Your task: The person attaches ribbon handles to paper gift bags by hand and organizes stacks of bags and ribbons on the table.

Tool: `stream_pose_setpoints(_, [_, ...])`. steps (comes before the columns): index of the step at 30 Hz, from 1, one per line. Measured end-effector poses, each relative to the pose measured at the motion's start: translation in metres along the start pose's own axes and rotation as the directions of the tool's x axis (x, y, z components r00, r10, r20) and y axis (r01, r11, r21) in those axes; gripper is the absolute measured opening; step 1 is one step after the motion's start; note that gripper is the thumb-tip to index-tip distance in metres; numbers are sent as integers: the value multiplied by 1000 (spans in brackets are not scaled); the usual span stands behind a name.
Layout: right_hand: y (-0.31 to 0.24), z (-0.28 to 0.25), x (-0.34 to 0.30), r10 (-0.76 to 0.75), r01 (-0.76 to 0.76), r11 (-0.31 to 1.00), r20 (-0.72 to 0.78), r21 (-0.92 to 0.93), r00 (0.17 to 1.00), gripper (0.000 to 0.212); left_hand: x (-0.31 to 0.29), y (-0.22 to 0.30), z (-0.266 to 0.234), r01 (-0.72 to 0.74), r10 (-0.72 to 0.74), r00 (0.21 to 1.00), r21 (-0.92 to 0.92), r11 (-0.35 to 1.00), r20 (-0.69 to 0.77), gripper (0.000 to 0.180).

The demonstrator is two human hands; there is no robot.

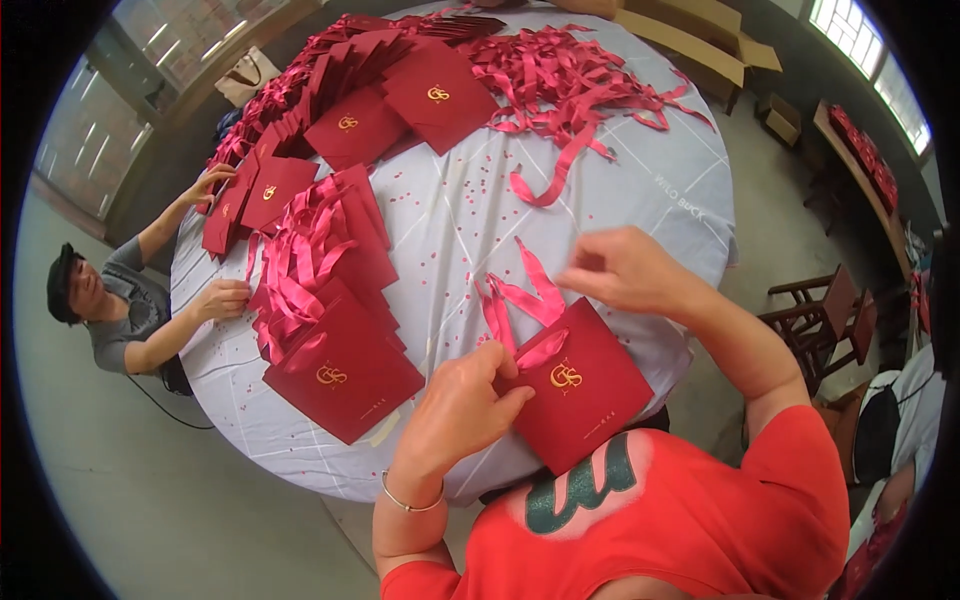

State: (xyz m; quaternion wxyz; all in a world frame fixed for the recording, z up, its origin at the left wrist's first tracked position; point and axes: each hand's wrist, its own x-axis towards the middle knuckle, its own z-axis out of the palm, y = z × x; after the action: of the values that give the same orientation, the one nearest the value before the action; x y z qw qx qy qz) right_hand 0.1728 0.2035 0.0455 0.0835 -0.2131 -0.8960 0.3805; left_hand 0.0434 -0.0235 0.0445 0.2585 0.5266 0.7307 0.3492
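A flat dark red gift bag [605,390] with a gold emblem lies at the near edge of the table, tilted. Pink satin ribbon [540,275] trails from its upper edge onto the cloth. My left hand [462,402] is closed at the bag's upper left corner, thumb over its front and fingers by the ribbon. Just beyond the upper right edge hovers my right hand [637,266], its fingertips pinched together near the ribbon; whatever they hold is too small to make out. Left of my left hand is an overlapping row of finished-looking red bags [345,375] with pink ribbon handles [300,260].
Across the round table [450,240], covered in pale cloth, lie many red bags [440,95] and a heap of loose pink ribbons [570,85]. A co-worker [130,310] at the left handles bags. Cardboard boxes [690,40] and a wooden chair [830,320] stand beyond.
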Motion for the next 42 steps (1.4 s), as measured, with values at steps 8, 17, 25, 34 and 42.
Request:
stream_pose_setpoints(8, [19, 15, -19, 193, -371, 784, 372, 498, 908, 23, 1, -9, -4, -34, 57, 981, 128, 991, -185, 23])
stream_pose_setpoints(17, [-16, -1, 32, 17, 55, 777, -109, 627, 994, 14, 8, -20, -24, -473, 241, 449, 1, 881, -860, 19])
stream_pose_setpoints(25, [-105, 102, 87, -307, 144, 506, 21, 850, 951, 10, -8, 5, -24, -466, 765, 210, 626, 626, -609, 10])
stream_pose_setpoints(34, [-75, 150, 99, -516, 498, 717, -109, 487, 850, 16, 20, -12, -17, -470, 680, 280, 521, 712, -678, 18])
stream_pose_setpoints(42, [-3, 65, 140, -42, 51, 919, -32, 390, 999, 25, 19, -21, -6, -441, 605, 574, 414, 797, -552, 16])
